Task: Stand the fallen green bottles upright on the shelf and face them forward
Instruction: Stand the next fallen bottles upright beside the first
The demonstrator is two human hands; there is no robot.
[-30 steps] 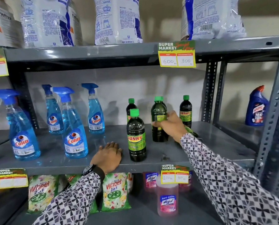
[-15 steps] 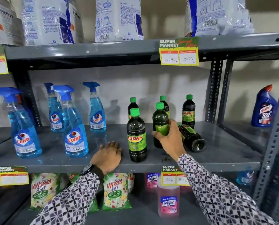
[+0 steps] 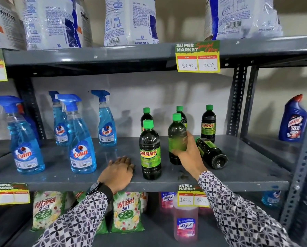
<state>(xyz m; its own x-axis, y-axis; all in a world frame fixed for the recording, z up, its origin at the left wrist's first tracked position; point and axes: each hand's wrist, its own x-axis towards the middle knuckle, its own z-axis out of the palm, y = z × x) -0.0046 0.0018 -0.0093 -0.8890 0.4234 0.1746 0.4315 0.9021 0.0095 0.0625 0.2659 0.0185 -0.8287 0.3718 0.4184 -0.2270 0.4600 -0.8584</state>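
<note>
Dark bottles with green caps and green SUNNY labels stand on the grey middle shelf [image 3: 247, 177]. My right hand [image 3: 188, 154] grips one upright bottle [image 3: 176, 134] at its label, which is turned to the right. Just right of it a fallen bottle [image 3: 211, 153] lies on its side, base toward me. A front bottle [image 3: 150, 150] stands upright with its label facing forward. Three more stand behind: back left [image 3: 146, 115], back middle [image 3: 181, 113], back right [image 3: 208, 123]. My left hand [image 3: 118, 172] rests flat on the shelf's front edge, holding nothing.
Several blue Colin spray bottles [image 3: 81, 139] fill the shelf's left half. White detergent bags [image 3: 129, 20] sit on the shelf above, Wheel packets [image 3: 126, 211] and pink Lizol bottles [image 3: 185, 223] below. A blue Harpic bottle [image 3: 293, 120] stands in the neighbouring bay. Price tags hang on shelf edges.
My right hand has drawn the held bottle forward from the back row and set it upright beside the front bottle. The fallen bottle is now uncovered. My left hand stays put.
</note>
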